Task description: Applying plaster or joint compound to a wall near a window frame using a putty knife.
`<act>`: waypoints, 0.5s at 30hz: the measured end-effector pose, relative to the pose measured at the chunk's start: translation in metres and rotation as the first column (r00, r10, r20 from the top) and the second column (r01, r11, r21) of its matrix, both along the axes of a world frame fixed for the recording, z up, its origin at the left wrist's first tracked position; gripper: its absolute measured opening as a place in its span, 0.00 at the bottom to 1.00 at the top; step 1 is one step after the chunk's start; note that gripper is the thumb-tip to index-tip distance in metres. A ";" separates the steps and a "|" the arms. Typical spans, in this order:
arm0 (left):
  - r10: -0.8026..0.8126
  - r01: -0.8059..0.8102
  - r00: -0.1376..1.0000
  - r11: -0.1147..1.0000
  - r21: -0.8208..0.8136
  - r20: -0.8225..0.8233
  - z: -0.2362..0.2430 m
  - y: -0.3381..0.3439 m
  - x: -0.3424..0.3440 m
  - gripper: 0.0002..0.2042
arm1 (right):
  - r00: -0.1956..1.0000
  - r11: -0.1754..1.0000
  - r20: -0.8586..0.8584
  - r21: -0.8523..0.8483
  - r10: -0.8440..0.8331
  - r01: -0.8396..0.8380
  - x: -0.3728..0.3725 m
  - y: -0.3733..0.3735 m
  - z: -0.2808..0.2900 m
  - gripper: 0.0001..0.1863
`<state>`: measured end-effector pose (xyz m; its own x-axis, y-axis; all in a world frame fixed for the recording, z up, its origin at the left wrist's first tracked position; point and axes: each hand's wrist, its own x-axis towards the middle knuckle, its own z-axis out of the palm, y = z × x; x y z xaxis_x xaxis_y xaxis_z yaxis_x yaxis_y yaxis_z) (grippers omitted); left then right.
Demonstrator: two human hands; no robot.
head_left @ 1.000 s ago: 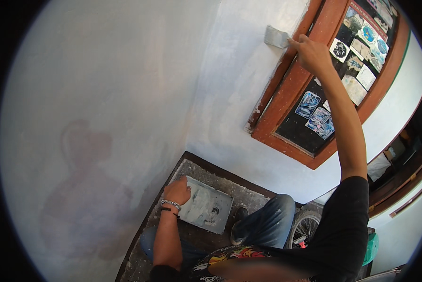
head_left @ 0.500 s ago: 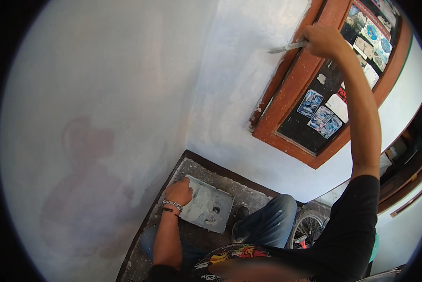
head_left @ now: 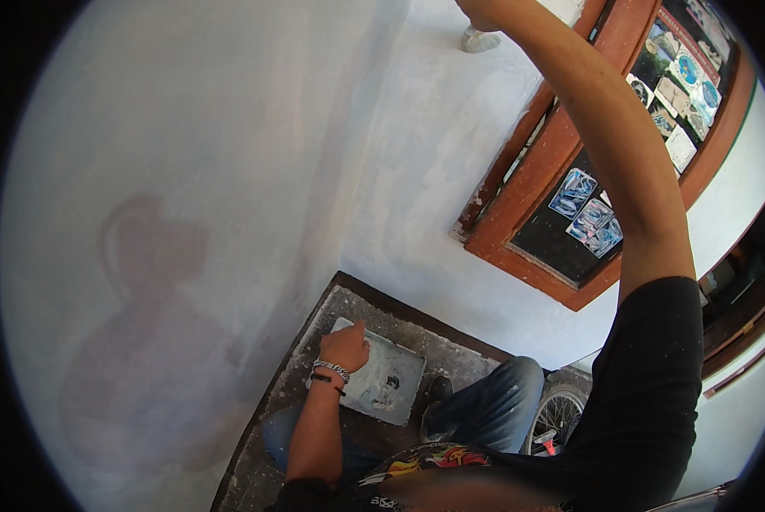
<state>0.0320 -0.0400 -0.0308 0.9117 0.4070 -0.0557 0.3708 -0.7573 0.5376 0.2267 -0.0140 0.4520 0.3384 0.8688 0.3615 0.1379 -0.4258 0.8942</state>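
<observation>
My right hand (head_left: 478, 12) is raised at the top edge, partly cut off, its fingers closed round a paintbrush whose pale bristles (head_left: 480, 40) are against or just at the white wall (head_left: 425, 145), left of a wooden-framed window (head_left: 527, 256) with stickers on its dark pane. Low in the middle, my left hand (head_left: 343, 348) grips the top left part of a grey, paint-smeared tray (head_left: 391, 392). The tray lies on a dusty, paint-spotted ledge (head_left: 451, 367) between my bent legs.
A pale wall (head_left: 186, 128) fills the left, carrying my shadow. My jeans-clad knee (head_left: 498, 401) is right of the tray. A bicycle wheel (head_left: 553, 410) stands beyond it. At the far right are more white wall and a dark opening (head_left: 736, 282) with wooden trim.
My right hand has moved up and left with the brush, away from the window frame to the wall near the top edge. My left hand has shifted slightly right at the tray.
</observation>
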 end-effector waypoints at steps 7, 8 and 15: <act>-0.008 0.008 1.000 1.000 0.021 0.014 -0.008 0.004 -0.009 0.13 | 0.999 0.999 0.011 0.021 -0.046 0.046 -0.036 -0.030 0.014 0.08; -0.005 0.005 1.000 1.000 0.020 -0.009 -0.008 0.003 -0.009 0.13 | 0.995 0.998 0.068 0.010 -0.070 0.070 -0.036 -0.033 0.016 0.08; -0.007 0.006 1.000 1.000 0.024 0.023 -0.001 -0.005 0.001 0.14 | 0.971 0.989 0.187 0.009 0.147 -0.151 0.016 0.002 -0.002 0.06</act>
